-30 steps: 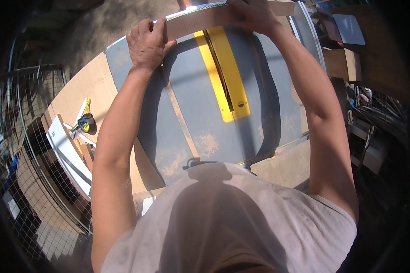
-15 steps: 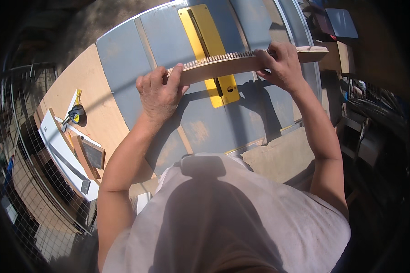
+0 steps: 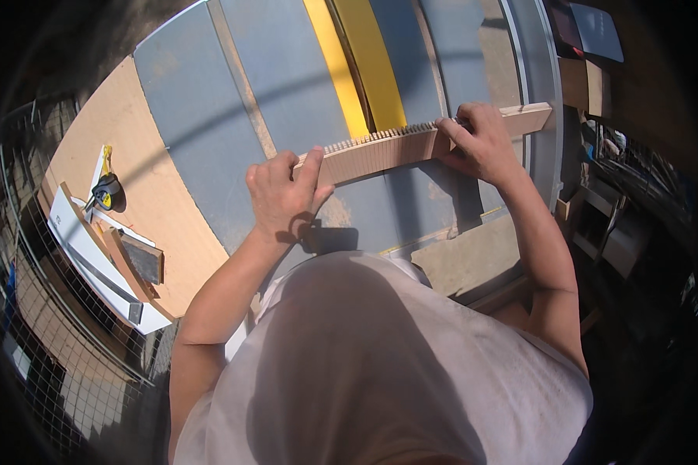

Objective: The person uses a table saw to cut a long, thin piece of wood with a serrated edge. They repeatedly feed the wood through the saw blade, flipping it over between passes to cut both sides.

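In the head view, clasping a slotted wooden board (image 3: 388, 155) at its left end with the left hand (image 3: 281, 194) and short of its right end with the right hand (image 3: 482, 147), each with a grip closed around the wood. Held crosswise over the tabletop (image 3: 186, 93), toward its near edge, partly covering a yellow plate (image 3: 374, 70) and reaching the right edge; touching or just above, impossible to tell. Beyond the left edge, on a wooden sheet (image 3: 161, 205), a tape measure (image 3: 108, 193).
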Available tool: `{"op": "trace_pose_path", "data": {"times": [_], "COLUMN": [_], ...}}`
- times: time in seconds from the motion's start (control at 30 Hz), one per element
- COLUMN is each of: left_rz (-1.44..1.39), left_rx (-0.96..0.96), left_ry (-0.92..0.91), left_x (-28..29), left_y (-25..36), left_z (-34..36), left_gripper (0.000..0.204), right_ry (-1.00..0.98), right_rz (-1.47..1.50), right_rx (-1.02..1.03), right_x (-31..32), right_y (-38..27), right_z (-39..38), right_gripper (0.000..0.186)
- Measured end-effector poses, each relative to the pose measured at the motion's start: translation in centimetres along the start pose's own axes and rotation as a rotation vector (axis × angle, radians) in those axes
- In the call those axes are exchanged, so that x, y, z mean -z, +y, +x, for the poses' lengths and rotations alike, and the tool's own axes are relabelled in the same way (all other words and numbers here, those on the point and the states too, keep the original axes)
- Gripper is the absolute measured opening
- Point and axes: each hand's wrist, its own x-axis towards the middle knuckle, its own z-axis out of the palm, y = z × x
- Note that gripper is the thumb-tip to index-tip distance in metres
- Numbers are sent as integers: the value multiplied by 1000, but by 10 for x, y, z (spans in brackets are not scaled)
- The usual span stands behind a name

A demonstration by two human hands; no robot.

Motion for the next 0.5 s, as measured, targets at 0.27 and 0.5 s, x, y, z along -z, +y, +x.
{"op": "trace_pose_path", "data": {"times": [0.27,0.5], "left_rz": [-135,-200], "left_rx": [104,122], "left_ry": [-152,-247], "left_x": [-13,-12], "left_y": [-9,-16], "left_z": [13,19], "left_gripper": [74,78], "right_ry": [-173,-227], "right_rz": [75,124], "right_rx": [-99,-137], "right_x": [-8,-12], "right_y": [9,13], "right_z": [11,11], "right_gripper": [77,83]}}
